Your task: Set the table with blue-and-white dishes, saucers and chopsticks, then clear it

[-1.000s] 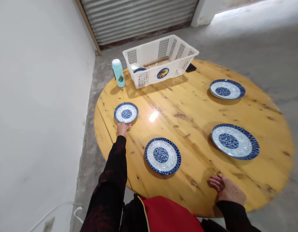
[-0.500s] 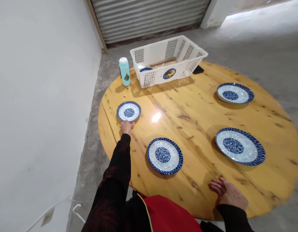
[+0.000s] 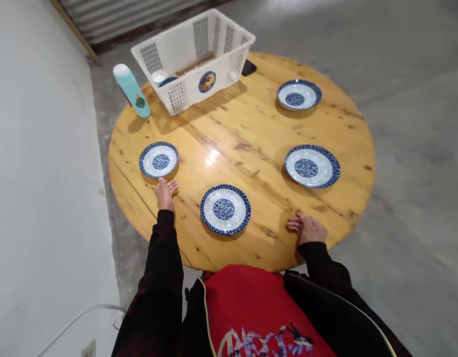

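My left hand [image 3: 165, 193] lies flat on the round wooden table [image 3: 251, 129], fingers stretched out, just below a small blue-and-white plate [image 3: 158, 159] and holding nothing. My right hand [image 3: 308, 228] rests palm down near the table's front edge, fingers spread, also holding nothing. Between the hands sits a blue-patterned plate [image 3: 225, 208]. Another plate [image 3: 312, 165] lies to the right, and a third [image 3: 299, 94] stands farther back.
A white plastic basket [image 3: 194, 59] with dishes inside stands at the table's far side, a teal bottle [image 3: 131, 90] to its left and a dark phone [image 3: 249, 67] to its right. A white wall runs along the left; concrete floor surrounds the table.
My left hand has let go of the small plate's rim and drawn back a little, now flat on the table. The view has pulled back and tilted down.
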`<state>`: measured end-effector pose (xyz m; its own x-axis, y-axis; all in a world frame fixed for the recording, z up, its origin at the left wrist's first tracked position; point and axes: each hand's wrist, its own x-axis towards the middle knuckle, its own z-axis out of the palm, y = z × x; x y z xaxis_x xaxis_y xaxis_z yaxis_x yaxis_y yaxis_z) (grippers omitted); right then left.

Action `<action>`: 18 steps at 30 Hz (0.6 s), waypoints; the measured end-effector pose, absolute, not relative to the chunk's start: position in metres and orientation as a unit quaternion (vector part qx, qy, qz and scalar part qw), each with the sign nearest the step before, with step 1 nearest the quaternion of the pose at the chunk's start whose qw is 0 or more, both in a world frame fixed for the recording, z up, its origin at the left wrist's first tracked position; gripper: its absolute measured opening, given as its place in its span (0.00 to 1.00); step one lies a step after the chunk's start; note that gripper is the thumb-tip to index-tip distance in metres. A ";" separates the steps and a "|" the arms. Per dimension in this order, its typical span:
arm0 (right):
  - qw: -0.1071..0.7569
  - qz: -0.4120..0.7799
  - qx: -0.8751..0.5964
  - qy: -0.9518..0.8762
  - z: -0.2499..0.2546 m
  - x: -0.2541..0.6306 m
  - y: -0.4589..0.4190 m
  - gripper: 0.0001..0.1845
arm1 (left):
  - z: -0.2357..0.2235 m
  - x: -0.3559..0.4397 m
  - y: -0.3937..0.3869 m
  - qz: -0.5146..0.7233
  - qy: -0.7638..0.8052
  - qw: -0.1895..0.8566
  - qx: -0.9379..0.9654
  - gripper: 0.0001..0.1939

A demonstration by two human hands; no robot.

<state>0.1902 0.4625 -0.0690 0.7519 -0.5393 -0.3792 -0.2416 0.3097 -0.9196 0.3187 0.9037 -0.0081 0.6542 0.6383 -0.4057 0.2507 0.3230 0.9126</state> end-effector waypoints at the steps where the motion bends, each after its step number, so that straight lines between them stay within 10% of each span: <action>1: 0.728 -0.110 -0.577 0.353 -0.069 0.191 0.463 0.19 | -0.009 0.308 0.897 0.128 0.382 0.710 0.577 0.15; 10: 0.701 -0.107 -0.603 0.364 -0.063 0.189 0.465 0.18 | -0.028 0.202 0.827 0.090 0.331 0.690 0.637 0.15; 18: 0.691 -0.096 -0.623 0.353 -0.061 0.191 0.466 0.20 | -0.011 0.284 0.869 0.104 0.370 0.687 0.616 0.11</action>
